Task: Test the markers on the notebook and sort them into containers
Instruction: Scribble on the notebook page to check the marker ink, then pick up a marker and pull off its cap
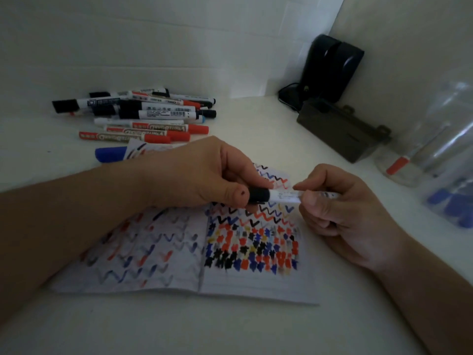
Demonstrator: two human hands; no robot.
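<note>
Over the notebook (179,265), the left hand (202,172) pinches the marker's (284,196) black cap (259,195) while the right hand (343,211) grips its barrel.

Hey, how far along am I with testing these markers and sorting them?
Partway. Done: the notebook is covered in red, blue and black test marks, and the clear containers at right already hold some markers. In hand: the left hand grips the black cap of a marker whose barrel the right hand holds. Left: the pile of markers behind the notebook.
</note>
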